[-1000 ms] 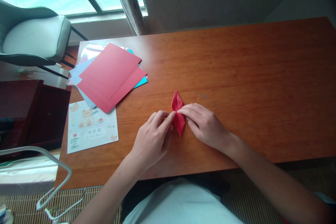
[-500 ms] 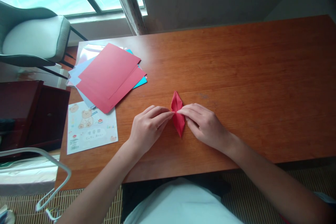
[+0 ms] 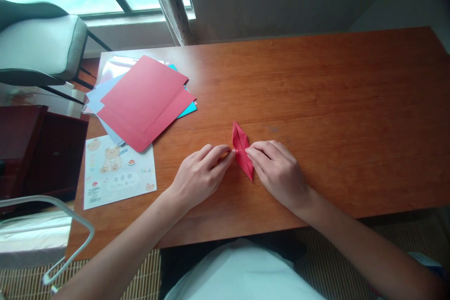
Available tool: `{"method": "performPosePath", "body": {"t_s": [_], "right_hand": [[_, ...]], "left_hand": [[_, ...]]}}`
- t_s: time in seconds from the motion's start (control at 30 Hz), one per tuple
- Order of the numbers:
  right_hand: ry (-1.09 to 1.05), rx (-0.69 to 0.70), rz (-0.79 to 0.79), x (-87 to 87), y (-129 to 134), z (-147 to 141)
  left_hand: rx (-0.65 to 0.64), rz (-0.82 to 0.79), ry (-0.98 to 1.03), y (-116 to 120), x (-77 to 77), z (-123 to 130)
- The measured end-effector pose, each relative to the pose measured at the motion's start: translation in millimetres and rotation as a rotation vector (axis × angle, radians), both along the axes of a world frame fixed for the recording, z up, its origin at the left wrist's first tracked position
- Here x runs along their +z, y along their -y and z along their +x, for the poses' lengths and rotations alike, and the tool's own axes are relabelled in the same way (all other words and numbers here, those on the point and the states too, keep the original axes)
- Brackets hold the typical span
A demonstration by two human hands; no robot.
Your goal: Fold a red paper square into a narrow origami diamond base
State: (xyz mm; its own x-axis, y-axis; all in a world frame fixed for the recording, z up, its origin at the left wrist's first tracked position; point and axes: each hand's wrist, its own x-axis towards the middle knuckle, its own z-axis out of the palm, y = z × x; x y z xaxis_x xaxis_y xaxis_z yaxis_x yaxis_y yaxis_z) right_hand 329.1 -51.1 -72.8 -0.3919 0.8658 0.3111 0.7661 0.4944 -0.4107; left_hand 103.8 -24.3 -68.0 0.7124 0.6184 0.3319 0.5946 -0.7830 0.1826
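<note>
A small folded red paper piece [image 3: 242, 151], pointed at both ends, is held just above or on the wooden table, with its long axis slightly tilted. My left hand [image 3: 204, 171] pinches its left edge near the middle between thumb and forefinger. On the opposite edge, my right hand [image 3: 277, 171] has its fingertips pinched on the paper. A crease runs along the upper half of the piece.
Red sheets [image 3: 144, 98] lie over blue and clear sheets at the table's [image 3: 333, 112] left. Below them is a bear-printed card [image 3: 119, 173]. A pale chair [image 3: 38, 47] and a white curved frame [image 3: 79, 220] are beyond the left edge.
The folded red paper has turned a little, its lower tip swinging right. Both hands have shifted slightly right with it, and the right fingers have drawn closer together.
</note>
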Motion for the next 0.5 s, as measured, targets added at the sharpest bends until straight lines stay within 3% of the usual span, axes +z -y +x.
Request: {"method": "performPosePath", "body": {"t_s": [0.23, 0.5], "right_hand": [[-0.006, 0.020, -0.011, -2.0, -1, 3], [-0.049, 0.055, -0.022, -2.8, -2, 6]], "left_hand": [[-0.059, 0.018, -0.190, 4, 0.7, -8], [-0.140, -0.099, -0.299, 0, 11.5, -16]]}}
